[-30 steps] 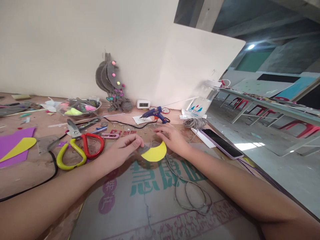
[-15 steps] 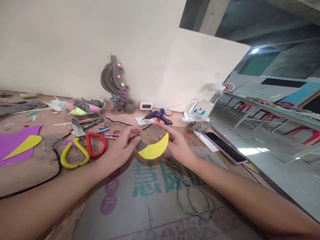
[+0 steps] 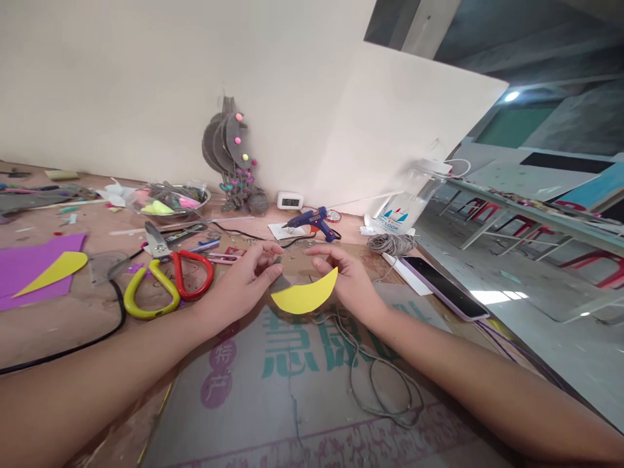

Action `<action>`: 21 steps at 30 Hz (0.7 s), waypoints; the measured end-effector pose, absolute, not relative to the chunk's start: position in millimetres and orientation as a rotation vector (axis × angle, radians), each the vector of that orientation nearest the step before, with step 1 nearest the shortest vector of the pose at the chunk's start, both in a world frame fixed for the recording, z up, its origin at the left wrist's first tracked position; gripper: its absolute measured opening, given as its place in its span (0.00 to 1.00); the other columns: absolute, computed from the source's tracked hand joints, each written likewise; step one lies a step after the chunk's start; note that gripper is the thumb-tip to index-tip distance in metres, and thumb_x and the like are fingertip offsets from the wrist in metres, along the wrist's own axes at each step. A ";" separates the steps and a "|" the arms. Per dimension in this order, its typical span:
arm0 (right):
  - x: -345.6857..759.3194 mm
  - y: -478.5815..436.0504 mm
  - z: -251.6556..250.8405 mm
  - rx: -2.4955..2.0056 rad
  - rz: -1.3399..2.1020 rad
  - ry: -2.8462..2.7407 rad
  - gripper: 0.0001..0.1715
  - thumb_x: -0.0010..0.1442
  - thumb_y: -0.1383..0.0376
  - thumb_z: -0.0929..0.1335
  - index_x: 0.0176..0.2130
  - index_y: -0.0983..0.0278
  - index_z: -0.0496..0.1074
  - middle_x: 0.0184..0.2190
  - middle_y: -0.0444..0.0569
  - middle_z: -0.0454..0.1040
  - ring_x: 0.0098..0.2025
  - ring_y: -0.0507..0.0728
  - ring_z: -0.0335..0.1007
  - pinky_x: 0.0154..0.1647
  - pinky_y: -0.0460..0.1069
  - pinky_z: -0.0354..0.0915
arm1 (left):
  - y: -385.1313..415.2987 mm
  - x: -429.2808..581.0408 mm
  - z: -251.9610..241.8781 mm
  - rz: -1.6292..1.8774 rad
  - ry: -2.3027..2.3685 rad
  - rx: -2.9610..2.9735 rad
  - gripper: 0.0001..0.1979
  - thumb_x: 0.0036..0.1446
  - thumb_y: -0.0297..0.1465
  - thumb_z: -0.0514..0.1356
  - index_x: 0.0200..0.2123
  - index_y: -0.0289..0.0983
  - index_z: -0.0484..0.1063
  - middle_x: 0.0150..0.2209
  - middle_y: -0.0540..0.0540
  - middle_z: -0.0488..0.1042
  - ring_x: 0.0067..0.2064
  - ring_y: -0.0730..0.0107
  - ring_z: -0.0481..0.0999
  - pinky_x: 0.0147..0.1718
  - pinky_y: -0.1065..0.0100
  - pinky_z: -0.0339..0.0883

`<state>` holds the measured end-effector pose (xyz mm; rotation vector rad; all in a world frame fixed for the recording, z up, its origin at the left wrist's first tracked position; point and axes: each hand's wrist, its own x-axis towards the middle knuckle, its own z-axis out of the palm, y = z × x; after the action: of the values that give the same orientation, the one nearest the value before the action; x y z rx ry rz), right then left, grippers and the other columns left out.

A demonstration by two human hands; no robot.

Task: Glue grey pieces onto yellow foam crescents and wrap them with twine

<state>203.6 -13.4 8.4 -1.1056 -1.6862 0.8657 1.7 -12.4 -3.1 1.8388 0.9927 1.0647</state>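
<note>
The left hand, at the centre of the frame, pinches the grey end of one crescent, mostly yellow. The crescent lies just right of that hand, its long axis running across the frame, its inner curve facing up and its right tip higher. That tip overlaps the loosely curled right hand; whether those fingers grip it cannot be told. Neither hand is nearer: the piece spans between them, above a printed cardboard sheet on the worktop. Loose cord curls at lower right of centre. Farther out are one glue gun and one clock above centre; one pair of scissors, one purple sheet and one yellow cutout at left; one phone, one cord bundle and one jar at right; one bowl at upper left.
</note>
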 end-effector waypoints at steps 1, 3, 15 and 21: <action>203.6 -14.7 9.8 -1.090 0.888 -1.681 0.15 0.56 0.58 0.66 0.42 0.62 0.72 0.38 0.48 0.72 0.35 0.52 0.67 0.33 0.47 0.64 | -12.6 1.7 -2.4 1.059 1.000 1.840 0.12 0.58 0.34 0.51 0.46 0.40 0.60 0.33 0.51 0.67 0.36 0.71 0.68 0.33 0.71 0.62; 203.1 -18.2 12.6 -1.068 0.997 -1.704 0.17 0.57 0.59 0.65 0.46 0.61 0.70 0.32 0.46 0.72 0.28 0.50 0.66 0.26 0.44 0.63 | -12.9 1.9 -1.4 1.051 1.017 1.847 0.12 0.58 0.34 0.51 0.46 0.40 0.60 0.32 0.51 0.67 0.35 0.71 0.68 0.33 0.71 0.62; 200.4 -14.7 5.8 -1.081 1.292 -1.826 0.15 0.52 0.60 0.69 0.39 0.65 0.74 0.33 0.47 0.73 0.32 0.50 0.69 0.33 0.45 0.65 | -12.0 2.2 -2.0 1.057 1.104 1.903 0.13 0.57 0.36 0.52 0.45 0.40 0.60 0.32 0.50 0.66 0.35 0.69 0.68 0.34 0.67 0.62; 202.7 -11.7 6.1 -1.092 1.000 -2.006 0.11 0.52 0.60 0.69 0.30 0.65 0.75 0.29 0.47 0.71 0.31 0.51 0.68 0.33 0.46 0.63 | -12.1 1.5 -3.4 1.059 1.062 1.912 0.08 0.57 0.35 0.52 0.41 0.40 0.60 0.35 0.50 0.67 0.36 0.70 0.68 0.34 0.68 0.62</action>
<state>202.7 -11.7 6.1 -1.0924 -2.0062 0.9996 1.5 -12.1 -3.4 1.9118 1.0621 1.0587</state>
